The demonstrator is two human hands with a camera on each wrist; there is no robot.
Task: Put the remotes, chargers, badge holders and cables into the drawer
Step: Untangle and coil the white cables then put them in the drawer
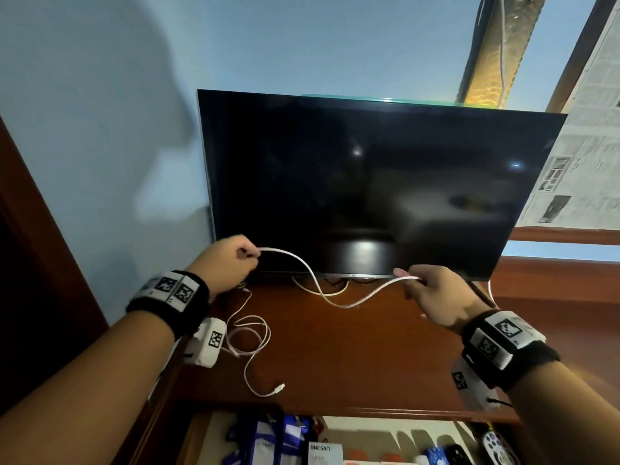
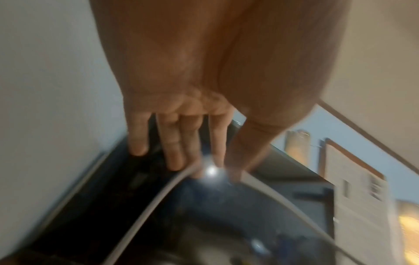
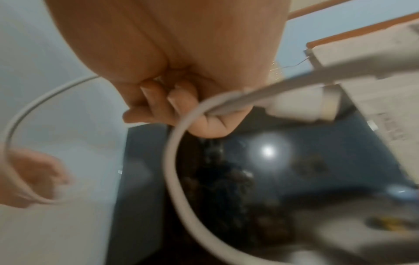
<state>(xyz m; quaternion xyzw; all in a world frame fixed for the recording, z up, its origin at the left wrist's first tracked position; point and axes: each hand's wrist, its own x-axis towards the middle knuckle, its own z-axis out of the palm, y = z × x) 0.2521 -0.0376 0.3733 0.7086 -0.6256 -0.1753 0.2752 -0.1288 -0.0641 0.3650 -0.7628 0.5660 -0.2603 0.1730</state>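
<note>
Behind the wooden cabinet top (image 1: 352,347) stood the television (image 1: 369,182); the drawer (image 1: 214,441) gaped nearest you. Your left hand (image 1: 228,263) and right hand (image 1: 432,293) each pinched the white cable (image 1: 312,276), sagging between them. Its far loop could snag under the screen if you pulled hard.

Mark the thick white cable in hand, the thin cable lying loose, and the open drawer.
thick white cable (image 1: 330,302): head view, sagging middle between the hands.
thin cable (image 1: 250,338): head view, coiled loop on the cabinet top.
drawer (image 1: 369,426): head view, pale inner back wall.
</note>
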